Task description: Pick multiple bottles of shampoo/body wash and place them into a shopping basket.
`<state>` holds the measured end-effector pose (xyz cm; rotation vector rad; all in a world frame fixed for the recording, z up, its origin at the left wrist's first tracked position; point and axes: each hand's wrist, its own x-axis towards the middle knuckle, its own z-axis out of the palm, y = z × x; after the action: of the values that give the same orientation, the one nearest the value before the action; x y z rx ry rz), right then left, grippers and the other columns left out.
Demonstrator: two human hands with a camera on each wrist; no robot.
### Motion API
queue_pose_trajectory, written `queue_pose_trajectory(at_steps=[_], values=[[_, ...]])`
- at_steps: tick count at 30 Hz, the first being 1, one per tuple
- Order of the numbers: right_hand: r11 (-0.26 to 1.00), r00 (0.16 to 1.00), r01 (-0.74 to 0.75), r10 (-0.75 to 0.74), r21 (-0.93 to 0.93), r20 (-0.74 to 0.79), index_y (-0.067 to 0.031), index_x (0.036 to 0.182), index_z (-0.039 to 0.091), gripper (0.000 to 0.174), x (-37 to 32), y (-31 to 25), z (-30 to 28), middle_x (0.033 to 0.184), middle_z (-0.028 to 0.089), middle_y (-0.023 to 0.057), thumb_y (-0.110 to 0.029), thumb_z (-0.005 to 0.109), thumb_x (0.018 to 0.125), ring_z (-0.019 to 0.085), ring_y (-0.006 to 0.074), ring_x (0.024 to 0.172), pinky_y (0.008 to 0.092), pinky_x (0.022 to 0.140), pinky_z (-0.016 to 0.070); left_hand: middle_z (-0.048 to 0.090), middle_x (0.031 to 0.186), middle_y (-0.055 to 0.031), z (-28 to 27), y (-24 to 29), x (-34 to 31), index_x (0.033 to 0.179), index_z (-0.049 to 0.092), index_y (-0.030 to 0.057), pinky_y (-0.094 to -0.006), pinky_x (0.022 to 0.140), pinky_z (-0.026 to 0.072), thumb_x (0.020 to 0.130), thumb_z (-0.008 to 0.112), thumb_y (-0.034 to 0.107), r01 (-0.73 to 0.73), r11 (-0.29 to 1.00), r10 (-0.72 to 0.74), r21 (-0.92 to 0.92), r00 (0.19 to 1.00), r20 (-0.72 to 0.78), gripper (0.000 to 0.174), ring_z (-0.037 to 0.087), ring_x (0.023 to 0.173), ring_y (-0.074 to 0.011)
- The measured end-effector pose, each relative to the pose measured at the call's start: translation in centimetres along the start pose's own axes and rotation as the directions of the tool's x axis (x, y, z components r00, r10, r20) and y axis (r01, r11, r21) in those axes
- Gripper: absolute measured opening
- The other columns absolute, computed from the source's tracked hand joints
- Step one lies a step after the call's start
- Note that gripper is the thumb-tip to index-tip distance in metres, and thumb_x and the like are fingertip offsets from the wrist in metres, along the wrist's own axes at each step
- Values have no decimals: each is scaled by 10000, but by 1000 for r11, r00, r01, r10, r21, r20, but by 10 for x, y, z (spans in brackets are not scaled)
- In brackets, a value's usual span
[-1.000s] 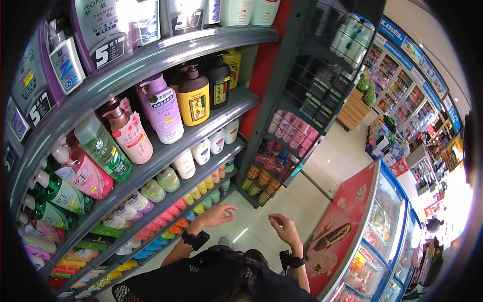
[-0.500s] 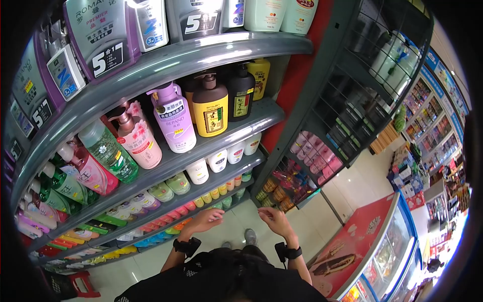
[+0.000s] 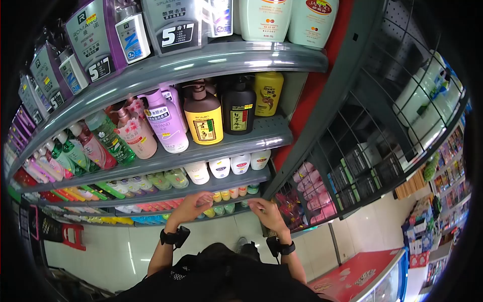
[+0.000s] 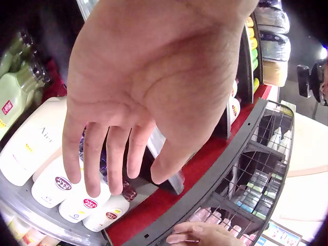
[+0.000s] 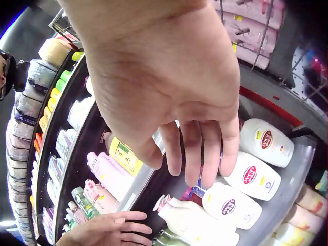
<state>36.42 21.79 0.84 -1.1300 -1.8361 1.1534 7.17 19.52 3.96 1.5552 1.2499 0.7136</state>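
My left hand [image 3: 190, 207] is held out in front of the lower shelves, fingers extended and nothing in the palm. To its right, my right hand [image 3: 267, 215] hangs at about the same height, fingers loosely bent and also without anything in it. White lotion bottles [image 3: 220, 167] with oval labels stand on the shelf just beyond both hands. On the shelf above them are a purple pump bottle [image 3: 167, 126], a brown pump bottle with a yellow label [image 3: 204, 120] and a black pump bottle [image 3: 238, 113]. In the right wrist view, the white bottles [image 5: 251, 177] appear behind the fingertips.
Curved grey shelf edges [image 3: 241, 56] jut out at several heights. A black wire rack [image 3: 372, 151] with pink packs stands at the right end. The red side of a chest freezer [image 3: 352, 274] is at lower right, and a red stool [image 3: 74, 236] at lower left.
The head view has turned, so the shelves lie more level, the freezer has slid toward the lower right and the stool shows more. Both hands stay raised and hold nothing.
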Motion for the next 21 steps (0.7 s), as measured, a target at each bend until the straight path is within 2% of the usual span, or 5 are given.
queue_pose_trajectory(at_steps=[8,10,17,19,21], values=[[988,992,116,-119,107,27,19,1110,613,241,28,-8,-13,979,689,164,-91,614,895,678,207,944,311,826,526,655,1006,-77,5,36,-3,1217,550,35,-275,784,512,903,605,124,92,994,-84,67,990,-112,331,626,858,-124],[988,991,127,-130,91,33,20,1115,608,244,33,-15,-16,986,689,161,-88,611,897,678,204,943,309,824,526,656,1032,-89,-3,40,4,1232,541,54,-281,757,521,888,616,112,-89,992,100,94,988,-118,357,633,830,-129],[982,986,157,-161,103,39,31,1126,593,255,62,-55,-18,973,693,155,-74,608,895,678,202,937,311,818,525,659,1054,-113,-30,83,9,1218,553,55,-315,789,513,859,635,104,-42,978,74,203,986,-153,372,647,885,-194],[957,957,289,-289,30,-8,38,1113,597,249,72,-64,-17,969,693,156,-74,611,892,680,212,932,310,813,524,654,1072,-112,-39,85,12,1215,556,51,-331,827,499,855,633,101,-228,921,294,316,938,-181,372,643,910,-230],[953,953,303,-302,10,-29,35,1104,605,249,83,-80,-19,979,689,161,-72,620,880,677,224,944,315,822,517,644,1104,-115,-46,96,13,1220,549,43,-335,841,493,846,636,100,-227,925,293,304,937,-192,388,637,929,-242]])
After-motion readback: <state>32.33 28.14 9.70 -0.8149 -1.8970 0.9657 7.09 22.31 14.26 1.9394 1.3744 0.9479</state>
